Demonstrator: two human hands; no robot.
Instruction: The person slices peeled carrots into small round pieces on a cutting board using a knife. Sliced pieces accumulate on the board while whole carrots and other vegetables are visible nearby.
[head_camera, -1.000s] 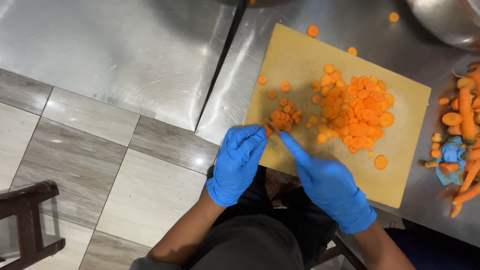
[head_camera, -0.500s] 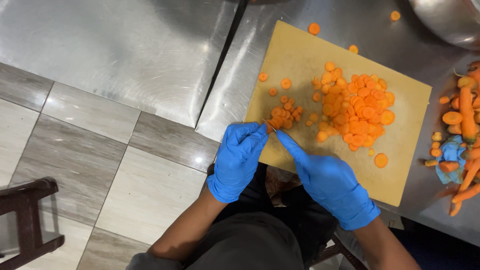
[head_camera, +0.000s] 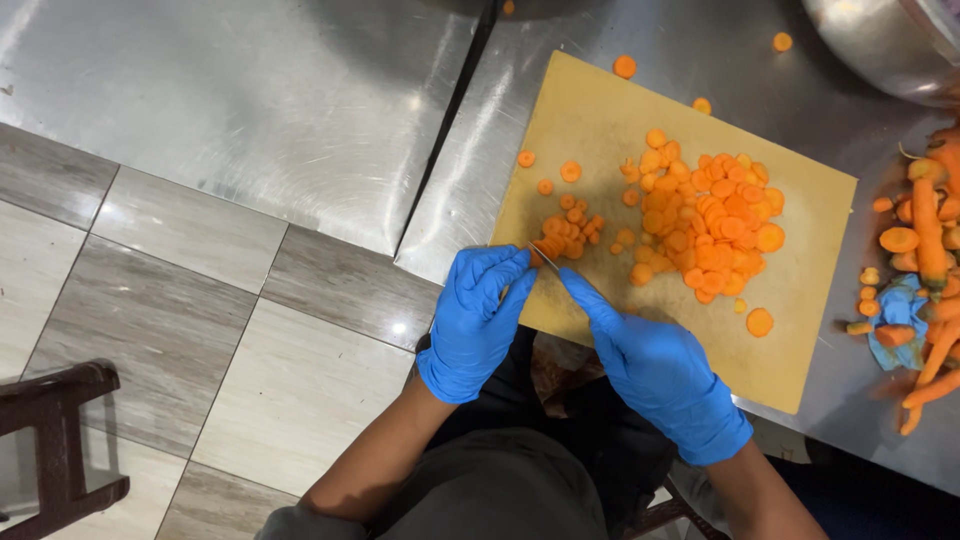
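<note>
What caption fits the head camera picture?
Blue-gloved left hand and right hand slicing a carrot on a cutting board.

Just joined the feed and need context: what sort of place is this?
Probably a commercial kitchen prep area: stainless steel counters, a cutting board covered in carrot slices, and blue-gloved left hand and right hand cutting.

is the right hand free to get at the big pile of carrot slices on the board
Probably yes. The right hand rests at the near edge of the board, and only bare board lies between it and the pile. It seems to hold a knife, barely visible, so it isn't empty.
</note>
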